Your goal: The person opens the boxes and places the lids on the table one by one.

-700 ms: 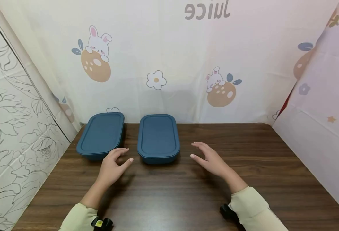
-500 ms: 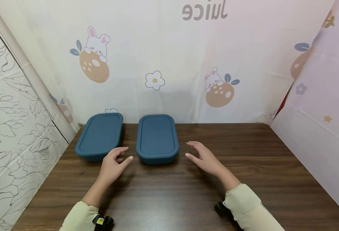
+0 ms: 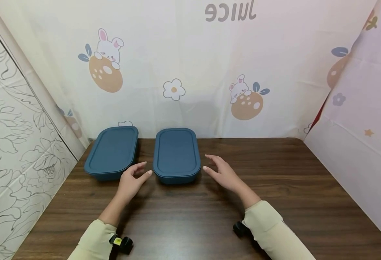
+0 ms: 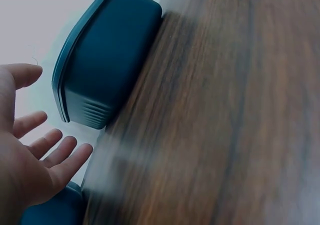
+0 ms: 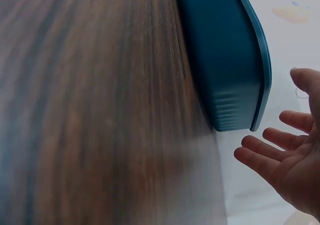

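Two blue rectangular containers with flat lids stand on the wooden table in the head view: a left container [image 3: 113, 150] and a middle container [image 3: 176, 153]. Between them, by the front, is my left hand [image 3: 130, 182], fingers spread and holding nothing. My right hand [image 3: 223, 175] is just off the middle container's right side, its fingers also apart and holding nothing. In both wrist views a gap shows between the fingers and the middle container, whose ribbed end wall [image 4: 90, 112] is visible. Part of the left container shows below my left hand in the left wrist view.
The dark wooden table [image 3: 190, 216] ends at a printed curtain [image 3: 210, 108] just behind the containers. A floral panel [image 3: 18, 151] borders the left side and a pale cloth [image 3: 366, 151] the right. Black wrist cameras are strapped at both sleeves.
My right hand has moved left, nearer the middle container. My left hand has shifted slightly right and forward toward the same container. Both containers stay where they were.
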`<state>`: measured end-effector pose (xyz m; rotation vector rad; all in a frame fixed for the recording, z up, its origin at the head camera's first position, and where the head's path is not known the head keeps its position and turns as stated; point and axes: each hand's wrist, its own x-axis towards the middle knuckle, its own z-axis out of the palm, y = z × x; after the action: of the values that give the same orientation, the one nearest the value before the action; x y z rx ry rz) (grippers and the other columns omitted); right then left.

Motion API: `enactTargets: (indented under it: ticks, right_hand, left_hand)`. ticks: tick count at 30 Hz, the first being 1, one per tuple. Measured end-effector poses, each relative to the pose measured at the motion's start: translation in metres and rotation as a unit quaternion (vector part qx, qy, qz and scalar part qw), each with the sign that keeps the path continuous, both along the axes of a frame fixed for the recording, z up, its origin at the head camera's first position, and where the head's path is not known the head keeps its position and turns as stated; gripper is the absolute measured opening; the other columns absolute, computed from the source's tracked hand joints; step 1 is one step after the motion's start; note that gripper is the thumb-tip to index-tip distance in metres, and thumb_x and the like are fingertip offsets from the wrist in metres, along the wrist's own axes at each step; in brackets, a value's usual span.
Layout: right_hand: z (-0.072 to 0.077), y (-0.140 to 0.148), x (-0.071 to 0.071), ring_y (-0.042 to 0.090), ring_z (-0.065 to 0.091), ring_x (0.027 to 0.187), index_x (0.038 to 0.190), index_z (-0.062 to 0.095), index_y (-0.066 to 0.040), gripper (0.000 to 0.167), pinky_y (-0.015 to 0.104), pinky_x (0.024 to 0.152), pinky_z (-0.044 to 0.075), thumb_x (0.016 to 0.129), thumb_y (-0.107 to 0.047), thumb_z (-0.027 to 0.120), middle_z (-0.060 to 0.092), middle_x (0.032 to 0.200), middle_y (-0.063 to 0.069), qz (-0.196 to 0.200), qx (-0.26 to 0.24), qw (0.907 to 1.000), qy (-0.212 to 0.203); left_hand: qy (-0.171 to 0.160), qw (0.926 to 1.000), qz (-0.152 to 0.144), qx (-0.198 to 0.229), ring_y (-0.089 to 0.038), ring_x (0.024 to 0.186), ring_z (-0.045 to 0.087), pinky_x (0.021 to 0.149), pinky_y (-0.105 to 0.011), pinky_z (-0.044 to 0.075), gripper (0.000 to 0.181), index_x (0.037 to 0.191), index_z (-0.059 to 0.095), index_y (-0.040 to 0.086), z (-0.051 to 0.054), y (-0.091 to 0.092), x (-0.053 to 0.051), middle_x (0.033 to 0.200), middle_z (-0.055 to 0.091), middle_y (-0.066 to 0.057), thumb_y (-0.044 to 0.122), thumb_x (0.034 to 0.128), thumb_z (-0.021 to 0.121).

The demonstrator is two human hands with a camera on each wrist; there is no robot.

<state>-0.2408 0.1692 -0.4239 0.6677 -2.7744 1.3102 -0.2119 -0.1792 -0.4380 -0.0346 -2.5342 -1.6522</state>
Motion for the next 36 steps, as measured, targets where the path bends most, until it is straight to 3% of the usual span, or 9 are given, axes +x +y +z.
enactTargets:
  ticks: [7,11,15,21,25,32,36]
  right_hand:
    - [0.000,-0.009,-0.006,0.040,0.043,0.131,0.149,0.038,-0.011,0.061,0.055,0.102,0.042,0.099,-0.042,0.056,0.034,0.152,0.015,-0.012,-0.034,0.9989,-0.029]
    - [-0.001,-0.012,-0.009,0.039,0.043,0.132,0.149,0.037,-0.011,0.061,0.054,0.101,0.042,0.099,-0.041,0.056,0.034,0.153,0.015,-0.021,-0.044,0.9980,-0.039]
    - [-0.001,-0.017,-0.015,0.036,0.047,0.129,0.150,0.037,-0.010,0.062,0.052,0.099,0.045,0.099,-0.040,0.056,0.037,0.151,0.013,-0.028,-0.059,0.9963,-0.057]
    - [-0.003,-0.027,-0.024,0.033,0.050,0.126,0.150,0.036,-0.010,0.061,0.046,0.096,0.049,0.099,-0.036,0.057,0.038,0.151,0.012,-0.032,-0.104,0.9902,-0.087]
    - [-0.002,-0.032,-0.030,0.034,0.049,0.127,0.151,0.033,-0.008,0.061,0.045,0.095,0.050,0.099,-0.029,0.058,0.036,0.151,0.016,-0.028,-0.160,0.9789,-0.125]
    - [-0.003,-0.036,-0.038,0.034,0.044,0.131,0.155,0.023,-0.010,0.069,0.045,0.090,0.053,0.099,-0.024,0.059,0.031,0.154,0.018,-0.025,-0.213,0.9588,-0.187]
    - [-0.006,-0.036,-0.042,0.035,0.049,0.126,0.156,0.021,-0.012,0.068,0.045,0.089,0.053,0.099,-0.020,0.057,0.029,0.155,0.018,-0.010,-0.257,0.9413,-0.219]
  left_hand:
    - [-0.027,0.9911,-0.015,0.129,-0.032,0.124,0.051,0.086,-0.039,0.055,0.056,0.139,0.050,0.001,0.001,0.006,-0.008,0.140,0.049,-0.020,0.019,0.0912,0.071]
    - [-0.040,0.9865,-0.024,0.157,-0.031,0.125,0.049,0.087,-0.039,0.055,0.057,0.141,0.046,0.000,0.000,0.009,-0.013,0.143,0.045,-0.021,0.018,0.0925,0.069]
    - [-0.054,0.9802,-0.027,0.188,-0.032,0.125,0.049,0.091,-0.045,0.052,0.057,0.143,0.044,0.000,0.000,0.010,-0.017,0.146,0.042,-0.020,0.017,0.0941,0.067]
    - [-0.080,0.9660,-0.035,0.243,-0.032,0.128,0.045,0.092,-0.051,0.050,0.059,0.147,0.038,0.001,-0.003,0.009,-0.025,0.149,0.037,-0.019,0.016,0.0957,0.064]
    - [-0.083,0.9602,-0.051,0.262,-0.032,0.132,0.040,0.091,-0.052,0.051,0.061,0.149,0.035,0.001,-0.004,0.009,-0.031,0.150,0.034,-0.020,0.017,0.0965,0.063]
    - [-0.087,0.9615,-0.058,0.254,-0.032,0.129,0.042,0.088,-0.049,0.053,0.062,0.149,0.035,0.001,-0.004,0.011,-0.040,0.149,0.034,-0.021,0.019,0.0961,0.064]
    - [-0.094,0.9609,-0.069,0.251,-0.032,0.129,0.041,0.083,-0.044,0.056,0.062,0.150,0.033,0.003,-0.004,0.011,-0.044,0.151,0.031,-0.020,0.016,0.0966,0.062]
